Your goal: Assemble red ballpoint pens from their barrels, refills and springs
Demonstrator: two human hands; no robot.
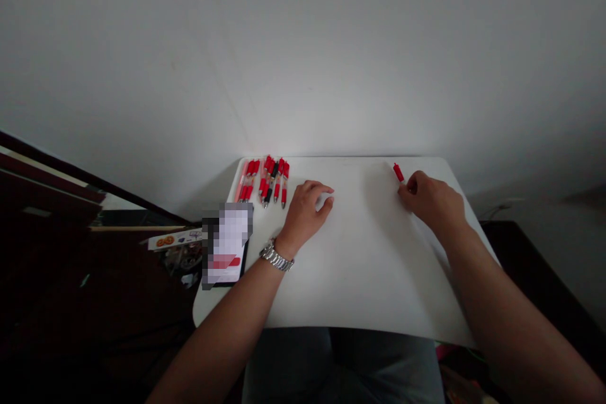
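Observation:
My right hand (428, 199) pinches a red pen (398, 172) near the table's far right corner. The pen's red top end sticks out past the fingers, while its lower part is hidden by the hand. Over the middle left of the white table (350, 265), my left hand (307, 205) is held with thumb and index finger apart and nothing between them. To its left lie several red pens (285, 186) side by side, with a black pen (271, 183) among them. A metal watch (276, 257) is on the left wrist.
A phone (230, 246) with a lit, partly pixelated screen lies at the table's left edge. Behind the table rises a pale wall (341, 63). A dark piece of furniture (534, 271) stands beyond the right edge, and my legs (341, 363) are below the front edge.

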